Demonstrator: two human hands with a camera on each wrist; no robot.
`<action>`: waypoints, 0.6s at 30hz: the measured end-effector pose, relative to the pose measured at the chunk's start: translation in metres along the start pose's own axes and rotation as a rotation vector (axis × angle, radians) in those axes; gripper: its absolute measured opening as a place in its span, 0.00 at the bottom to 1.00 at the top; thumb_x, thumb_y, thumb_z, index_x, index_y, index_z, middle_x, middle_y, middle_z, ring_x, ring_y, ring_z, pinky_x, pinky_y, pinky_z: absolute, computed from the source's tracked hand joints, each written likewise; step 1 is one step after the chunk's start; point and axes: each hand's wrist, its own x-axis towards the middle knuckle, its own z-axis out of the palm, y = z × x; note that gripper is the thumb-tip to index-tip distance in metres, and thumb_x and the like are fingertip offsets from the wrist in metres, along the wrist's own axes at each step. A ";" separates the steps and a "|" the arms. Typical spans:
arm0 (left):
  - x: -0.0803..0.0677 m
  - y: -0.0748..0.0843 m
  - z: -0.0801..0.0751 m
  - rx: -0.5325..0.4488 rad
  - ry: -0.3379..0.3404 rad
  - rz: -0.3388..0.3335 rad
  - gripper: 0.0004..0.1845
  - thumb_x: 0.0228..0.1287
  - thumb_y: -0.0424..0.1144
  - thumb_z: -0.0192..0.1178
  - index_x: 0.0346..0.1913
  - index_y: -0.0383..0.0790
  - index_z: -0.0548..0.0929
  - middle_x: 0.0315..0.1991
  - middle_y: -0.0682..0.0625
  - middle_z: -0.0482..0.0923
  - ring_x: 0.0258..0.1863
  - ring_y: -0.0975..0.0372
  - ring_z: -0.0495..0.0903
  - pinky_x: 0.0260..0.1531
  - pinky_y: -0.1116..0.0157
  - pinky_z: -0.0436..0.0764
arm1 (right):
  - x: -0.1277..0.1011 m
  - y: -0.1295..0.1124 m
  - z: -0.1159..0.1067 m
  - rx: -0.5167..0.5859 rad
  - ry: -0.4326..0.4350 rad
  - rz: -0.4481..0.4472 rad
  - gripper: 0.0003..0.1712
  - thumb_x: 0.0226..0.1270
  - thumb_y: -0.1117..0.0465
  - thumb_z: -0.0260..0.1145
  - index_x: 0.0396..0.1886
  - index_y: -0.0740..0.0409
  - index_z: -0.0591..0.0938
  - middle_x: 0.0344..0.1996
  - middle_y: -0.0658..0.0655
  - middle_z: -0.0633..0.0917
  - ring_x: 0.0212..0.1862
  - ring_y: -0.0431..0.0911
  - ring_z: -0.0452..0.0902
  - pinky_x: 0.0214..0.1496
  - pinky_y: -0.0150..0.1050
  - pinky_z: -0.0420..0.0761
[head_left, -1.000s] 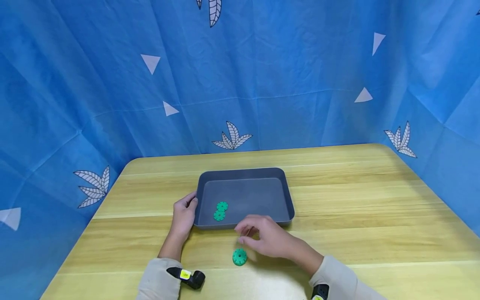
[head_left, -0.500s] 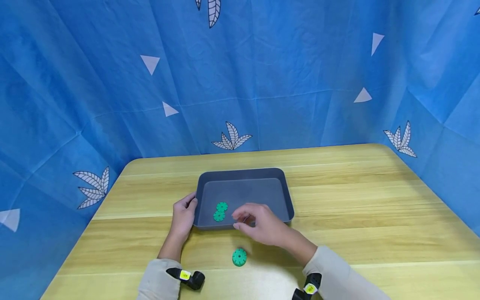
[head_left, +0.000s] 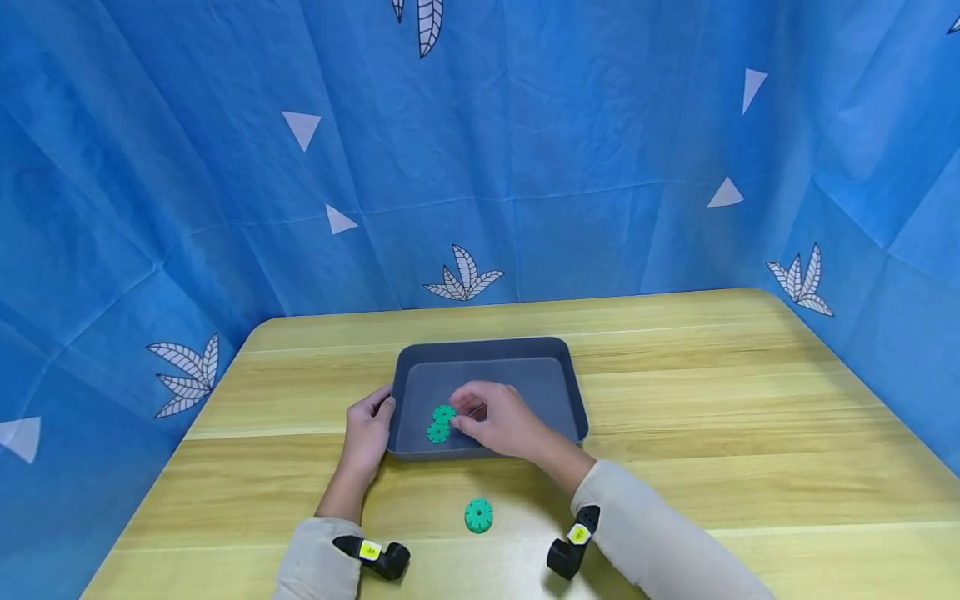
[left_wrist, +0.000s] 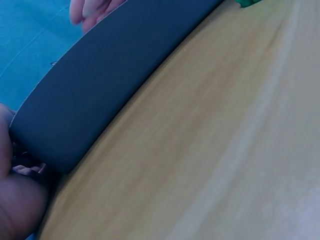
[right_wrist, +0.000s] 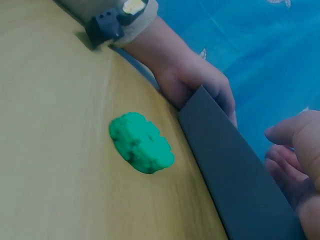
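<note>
My left hand (head_left: 367, 429) grips the left wall of the dark grey tray (head_left: 517, 375), with the thumb near the rim. Inside the tray, two green notched discs (head_left: 438, 432) lie flat at the lower left, one touching or overlapping the other. My right hand (head_left: 495, 417) is over the tray just right of these discs. Its fingers and thumb are loosely curved and apart, and nothing shows between them in the right wrist view. A thick green notched piece (right_wrist: 141, 143), apparently several discs stacked, rests on the table in front of the tray.
The wooden table (head_left: 712, 400) extends on both sides of the tray. A blue patterned curtain (head_left: 585, 150) hangs behind it and at the sides. Each wrist carries a black camera (head_left: 566, 557).
My right hand has moved forward and left, from above the green stack to over the tray near the two discs. My left hand, the tray and the discs stay in place.
</note>
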 end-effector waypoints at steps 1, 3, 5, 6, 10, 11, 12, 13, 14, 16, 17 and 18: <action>0.000 0.000 0.000 0.000 -0.001 0.000 0.20 0.71 0.35 0.42 0.61 0.30 0.70 0.60 0.39 0.70 0.62 0.54 0.66 0.62 0.57 0.67 | 0.003 0.002 0.001 -0.008 0.001 -0.001 0.15 0.59 0.63 0.65 0.46 0.62 0.79 0.41 0.58 0.84 0.42 0.43 0.79 0.46 0.37 0.80; 0.000 0.000 0.000 0.000 0.000 -0.001 0.20 0.71 0.35 0.43 0.61 0.30 0.70 0.60 0.39 0.70 0.62 0.54 0.67 0.61 0.57 0.68 | 0.008 0.004 0.002 -0.015 0.001 0.004 0.15 0.59 0.63 0.65 0.46 0.63 0.79 0.41 0.59 0.84 0.42 0.44 0.80 0.47 0.38 0.80; 0.000 0.000 0.000 0.001 0.001 -0.002 0.20 0.71 0.35 0.42 0.61 0.30 0.70 0.60 0.39 0.70 0.62 0.54 0.67 0.60 0.57 0.68 | 0.014 0.007 0.004 -0.023 0.004 0.010 0.16 0.59 0.63 0.65 0.47 0.63 0.78 0.42 0.59 0.83 0.42 0.45 0.80 0.47 0.38 0.80; 0.000 0.001 0.000 0.000 0.000 -0.003 0.20 0.71 0.34 0.42 0.61 0.30 0.70 0.60 0.39 0.70 0.61 0.54 0.67 0.60 0.57 0.69 | 0.016 0.008 0.004 -0.027 0.004 0.017 0.17 0.59 0.63 0.65 0.47 0.64 0.78 0.42 0.59 0.83 0.43 0.45 0.80 0.47 0.38 0.80; 0.000 0.001 0.000 0.006 0.002 -0.008 0.20 0.71 0.35 0.42 0.61 0.30 0.70 0.60 0.39 0.69 0.62 0.54 0.67 0.61 0.57 0.68 | 0.022 0.012 0.007 -0.039 -0.001 0.032 0.18 0.58 0.64 0.65 0.48 0.65 0.78 0.43 0.61 0.83 0.43 0.47 0.80 0.47 0.39 0.80; 0.000 0.002 0.000 0.008 0.004 -0.009 0.20 0.71 0.35 0.42 0.61 0.30 0.70 0.60 0.39 0.69 0.62 0.54 0.66 0.61 0.57 0.68 | 0.023 0.013 0.007 -0.040 -0.005 0.040 0.18 0.58 0.64 0.65 0.48 0.66 0.78 0.43 0.61 0.83 0.43 0.48 0.80 0.47 0.39 0.80; 0.000 0.002 0.000 0.009 0.005 -0.009 0.20 0.71 0.35 0.43 0.61 0.30 0.70 0.60 0.39 0.70 0.62 0.54 0.66 0.61 0.58 0.68 | 0.024 0.013 0.007 -0.042 -0.009 0.047 0.18 0.58 0.64 0.65 0.48 0.66 0.78 0.43 0.61 0.83 0.44 0.48 0.80 0.47 0.40 0.80; 0.000 0.002 0.000 0.010 0.008 -0.010 0.20 0.70 0.35 0.43 0.61 0.30 0.70 0.60 0.39 0.70 0.62 0.55 0.66 0.61 0.58 0.67 | 0.025 0.014 0.008 -0.044 -0.013 0.053 0.18 0.58 0.64 0.65 0.48 0.66 0.78 0.43 0.61 0.83 0.44 0.48 0.80 0.47 0.40 0.80; 0.000 0.003 0.000 0.009 0.008 -0.007 0.20 0.70 0.35 0.43 0.61 0.30 0.70 0.60 0.39 0.70 0.62 0.54 0.66 0.61 0.58 0.67 | 0.026 0.015 0.009 -0.049 -0.019 0.061 0.19 0.58 0.65 0.65 0.49 0.66 0.77 0.44 0.61 0.82 0.44 0.48 0.80 0.48 0.40 0.80; 0.000 0.003 0.001 0.009 0.012 -0.007 0.20 0.70 0.35 0.43 0.61 0.30 0.70 0.60 0.39 0.70 0.62 0.54 0.67 0.61 0.58 0.68 | 0.028 0.015 0.010 -0.057 -0.034 0.087 0.19 0.58 0.65 0.66 0.50 0.65 0.77 0.45 0.60 0.82 0.45 0.48 0.79 0.49 0.41 0.79; -0.001 0.003 0.001 0.010 0.014 -0.008 0.20 0.70 0.35 0.43 0.61 0.30 0.70 0.60 0.39 0.70 0.62 0.54 0.67 0.61 0.58 0.68 | 0.029 0.015 0.010 -0.064 -0.044 0.099 0.20 0.58 0.64 0.65 0.50 0.64 0.77 0.45 0.59 0.82 0.46 0.48 0.79 0.49 0.41 0.79; -0.001 0.003 0.001 0.010 0.013 -0.009 0.20 0.70 0.35 0.43 0.61 0.30 0.70 0.60 0.39 0.70 0.62 0.54 0.67 0.61 0.58 0.68 | 0.030 0.015 0.010 -0.069 -0.054 0.109 0.20 0.58 0.64 0.65 0.51 0.64 0.77 0.46 0.59 0.82 0.46 0.48 0.79 0.50 0.41 0.78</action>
